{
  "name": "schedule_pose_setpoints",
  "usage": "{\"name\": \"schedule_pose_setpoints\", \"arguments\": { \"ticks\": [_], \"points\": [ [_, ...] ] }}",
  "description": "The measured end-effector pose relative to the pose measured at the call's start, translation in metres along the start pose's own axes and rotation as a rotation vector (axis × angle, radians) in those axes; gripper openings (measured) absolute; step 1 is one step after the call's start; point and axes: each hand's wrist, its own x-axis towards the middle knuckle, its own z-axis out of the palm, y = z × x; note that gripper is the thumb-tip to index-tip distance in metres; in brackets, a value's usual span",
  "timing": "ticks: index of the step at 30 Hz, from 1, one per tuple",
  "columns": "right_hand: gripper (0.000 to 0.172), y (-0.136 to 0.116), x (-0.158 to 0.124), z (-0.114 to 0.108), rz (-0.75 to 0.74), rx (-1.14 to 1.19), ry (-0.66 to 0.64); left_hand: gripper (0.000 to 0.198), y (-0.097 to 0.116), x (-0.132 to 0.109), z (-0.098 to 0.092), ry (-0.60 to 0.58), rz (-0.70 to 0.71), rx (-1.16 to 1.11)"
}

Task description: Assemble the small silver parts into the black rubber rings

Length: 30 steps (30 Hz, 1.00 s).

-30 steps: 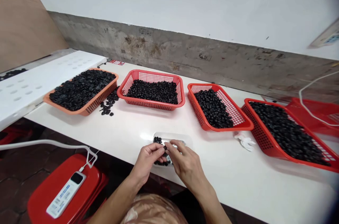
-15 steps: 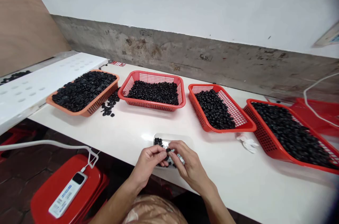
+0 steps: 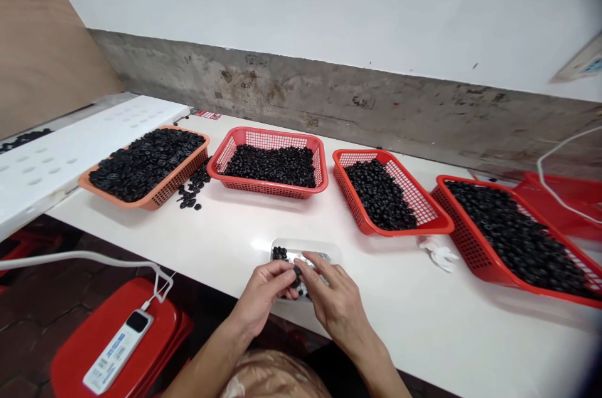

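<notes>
In the head view, the person's left hand and right hand are staying close together low in the center, fingers curling, their fingertips pinching a small round black piece too small to show a long axis. The piece is sitting just above a clear tray holding more black pieces on a white table. Red baskets heaped with similar pieces are lining the table's far edge.

Nothing legible, print on the white power bank too small.
</notes>
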Motion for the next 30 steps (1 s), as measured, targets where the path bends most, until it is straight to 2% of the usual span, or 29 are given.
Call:
{"name": "schedule_pose_setpoints", "arguments": {
  "ticks": [4, 8, 13, 15, 20, 24, 30],
  "points": [
    [0.038, -0.002, 0.004, 0.003, 0.091, 0.252, 0.024, 0.028, 0.002, 0.000, 0.001, 0.020, 0.066, 0.080],
    [0.023, -0.002, 0.007, 0.007, 0.218, 0.516, 0.066, 0.028, 0.003, -0.001, 0.004, 0.018, 0.088, 0.160],
    [0.018, 0.000, 0.003, 0.009, 0.435, 0.712, 0.064, 0.024, 0.002, 0.000, 0.004, 0.027, 0.121, 0.203],
    [0.019, 0.000, 0.000, 0.009, 0.480, 0.747, 0.060, 0.023, 0.001, 0.001, 0.002, 0.030, 0.143, 0.203],
    [0.020, -0.002, -0.003, 0.008, 0.426, 0.707, 0.052, 0.034, -0.002, 0.001, 0.000, 0.029, 0.139, 0.193],
    [0.022, -0.002, -0.004, 0.009, 0.381, 0.628, 0.069, 0.048, -0.006, 0.002, 0.001, 0.041, 0.204, 0.244],
    [0.023, -0.003, -0.004, 0.012, 0.291, 0.556, 0.071, 0.048, -0.008, 0.002, -0.001, 0.013, 0.232, 0.354]
  ]
}}
